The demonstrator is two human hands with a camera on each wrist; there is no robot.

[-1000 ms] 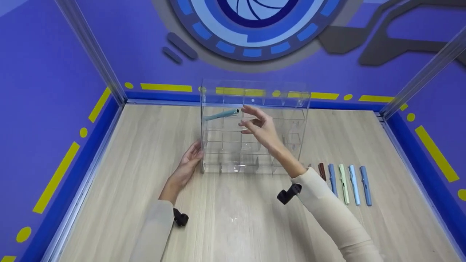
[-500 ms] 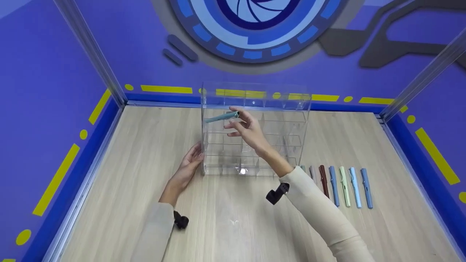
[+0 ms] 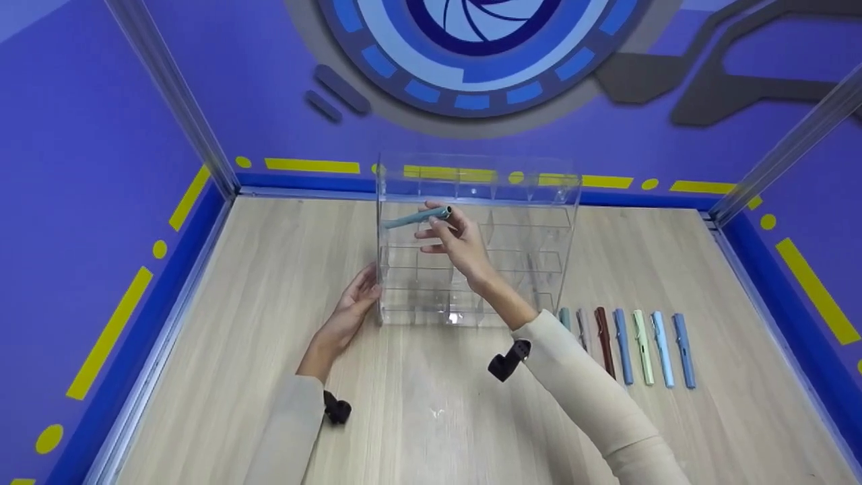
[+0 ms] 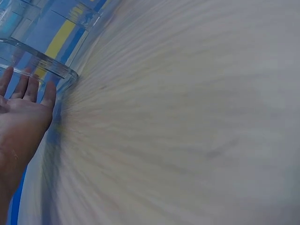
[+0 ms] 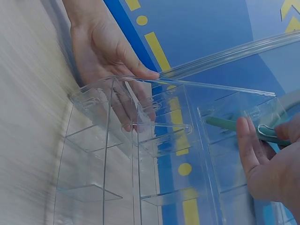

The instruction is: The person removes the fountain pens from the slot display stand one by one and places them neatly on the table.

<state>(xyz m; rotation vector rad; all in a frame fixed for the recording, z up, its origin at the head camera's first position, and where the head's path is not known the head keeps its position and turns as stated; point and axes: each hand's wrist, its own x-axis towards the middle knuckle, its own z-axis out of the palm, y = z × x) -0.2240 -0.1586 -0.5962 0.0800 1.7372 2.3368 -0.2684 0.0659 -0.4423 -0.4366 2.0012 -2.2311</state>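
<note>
A clear acrylic rack with many small compartments (image 3: pixel 522 271) stands upright near the back of the table. In its upper left part is a teal pen (image 3: pixel 411 219), lying nearly level with its capped end toward the front. My right hand (image 3: pixel 465 249) pinches that capped end between thumb and fingers; the pen's metal clip shows beside the thumb in the right wrist view. Against the rack's left side, low down, rests my left hand (image 3: pixel 347 310). Its fingers (image 4: pixel 32 89) stay fairly straight along the outer wall, with the thumb by the front edge.
Right of the rack, several pens lie in a row on the wooden table, among them a dark red pen (image 3: pixel 604 343), a pale green pen (image 3: pixel 643 347) and a light blue pen (image 3: pixel 662 349). My right forearm passes beside the row's left end. Blue walls enclose the table.
My right hand has moved left to the teal pen and closed its fingers on the capped end. My left hand stays at the rack's side.
</note>
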